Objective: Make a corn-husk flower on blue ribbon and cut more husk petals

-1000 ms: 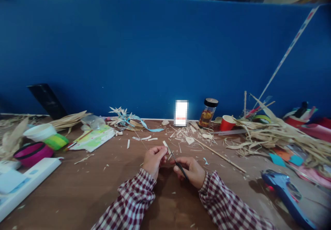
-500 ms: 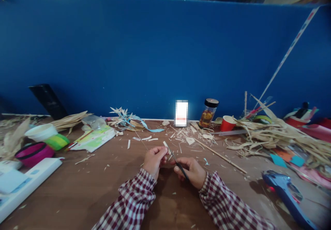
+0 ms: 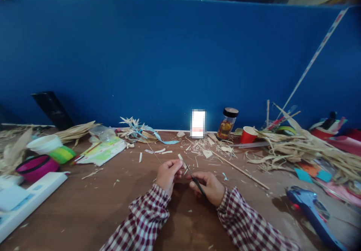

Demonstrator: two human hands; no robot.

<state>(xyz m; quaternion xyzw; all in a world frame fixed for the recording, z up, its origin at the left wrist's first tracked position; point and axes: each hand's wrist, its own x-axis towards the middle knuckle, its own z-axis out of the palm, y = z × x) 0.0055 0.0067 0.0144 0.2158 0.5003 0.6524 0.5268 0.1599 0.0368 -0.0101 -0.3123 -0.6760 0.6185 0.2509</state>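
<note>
My right hand (image 3: 210, 187) is closed around the dark handles of a small pair of scissors (image 3: 199, 186). Their thin blades point up and left, reaching close to my left fingertips. With thumb and fingers pinched, my left hand (image 3: 168, 175) grips a narrow pale strip (image 3: 181, 158), whose end shows beside the scissor tips. Whether the blades touch the strip is too small to tell. A thin wire-like line (image 3: 155, 153) runs from behind my left hand toward a bunch of pale pointed petals (image 3: 134, 125) with blue ribbon.
Pale scraps (image 3: 201, 145) litter the brown table around a bright blurred screen (image 3: 198, 123). A lidded jar (image 3: 226, 125), red cup (image 3: 248, 134) and dried husks (image 3: 304, 145) stand right. A blue glue gun (image 3: 308, 206) lies near; a white power strip (image 3: 36, 194) sits left.
</note>
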